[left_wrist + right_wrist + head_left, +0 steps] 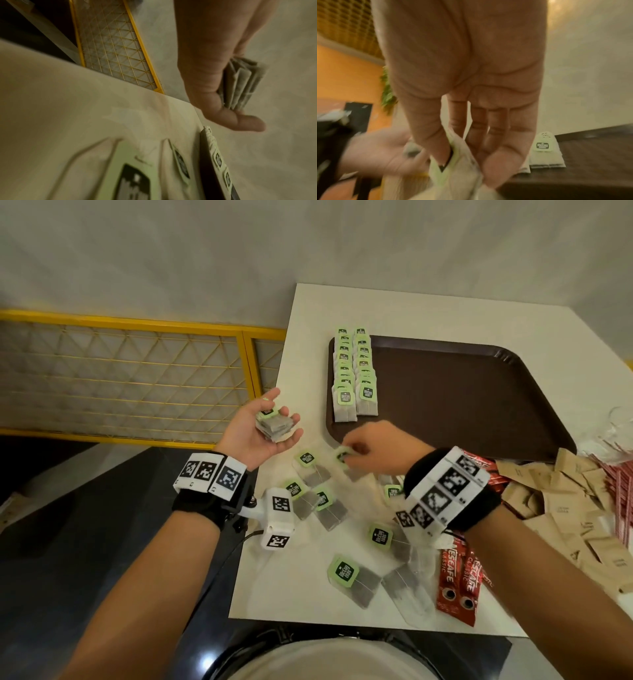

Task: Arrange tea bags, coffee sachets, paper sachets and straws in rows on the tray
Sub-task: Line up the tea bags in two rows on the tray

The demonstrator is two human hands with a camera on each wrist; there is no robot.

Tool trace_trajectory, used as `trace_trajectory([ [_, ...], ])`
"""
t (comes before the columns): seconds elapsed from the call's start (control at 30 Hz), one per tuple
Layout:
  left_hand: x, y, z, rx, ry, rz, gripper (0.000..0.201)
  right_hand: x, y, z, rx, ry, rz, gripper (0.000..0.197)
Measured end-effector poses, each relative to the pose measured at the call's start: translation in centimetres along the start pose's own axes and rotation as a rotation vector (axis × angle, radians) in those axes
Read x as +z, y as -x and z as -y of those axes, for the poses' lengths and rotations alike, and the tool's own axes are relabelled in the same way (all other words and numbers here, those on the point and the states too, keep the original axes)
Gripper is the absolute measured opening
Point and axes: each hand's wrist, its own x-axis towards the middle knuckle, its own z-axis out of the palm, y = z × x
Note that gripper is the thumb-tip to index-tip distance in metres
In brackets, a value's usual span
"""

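A brown tray [462, 392] lies on the white table [308, 313], with two rows of green-tagged tea bags [354, 371] along its left side. My left hand [263, 429] is palm up left of the tray and holds a small stack of tea bags [275, 426], seen edge-on as a stack [243, 83] in the left wrist view. My right hand [363, 450] is just below the tray's near left corner and pinches one tea bag [342, 455] by its green tag [453, 159]. Several loose tea bags [349, 577] lie on the near table.
Red coffee sachets [459, 580] lie at the near right, with a heap of brown paper sachets [565, 508] beyond them. A clear wrapper [616, 426] sits at the right edge. A yellow mesh railing [137, 378] stands left of the table.
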Motion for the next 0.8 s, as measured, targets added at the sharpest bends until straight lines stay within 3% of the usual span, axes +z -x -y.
trace_trajectory([
  [0.13,0.9,0.7,1.1,-0.064,-0.214,0.058,0.026,-2.1,-0.9,0.0,-0.023,-0.552,-0.11,0.006],
  [0.23,1.5,0.9,1.8,-0.081,-0.4,0.141,0.036,-2.4,-1.3,1.1,-0.034,-0.764,0.035,0.004],
  [0.33,0.8,0.9,1.3,-0.07,-0.308,0.074,0.03,-0.4,-0.9,2.4,0.013,-0.606,0.291,0.012],
  [0.43,-0.4,1.1,0.4,-0.064,-0.272,-0.029,0.019,3.0,-1.1,3.1,0.095,-0.196,0.236,0.028],
  [0.5,-1.0,1.3,-0.1,-0.073,-0.444,-0.067,0.013,3.9,-1.2,3.3,0.102,0.004,0.128,0.028],
  [0.57,-1.6,1.6,-0.4,-0.099,-0.71,-0.089,0.016,3.9,-1.0,3.4,0.106,0.026,0.089,0.026],
  [0.63,-1.9,1.9,-0.7,-0.144,-0.931,-0.079,0.022,3.9,-0.5,3.6,0.134,0.065,0.085,0.044],
  [0.8,-1.6,1.9,-0.5,-0.254,-1.214,-0.051,0.027,4.8,0.1,4.6,0.129,0.149,0.096,0.061],
])
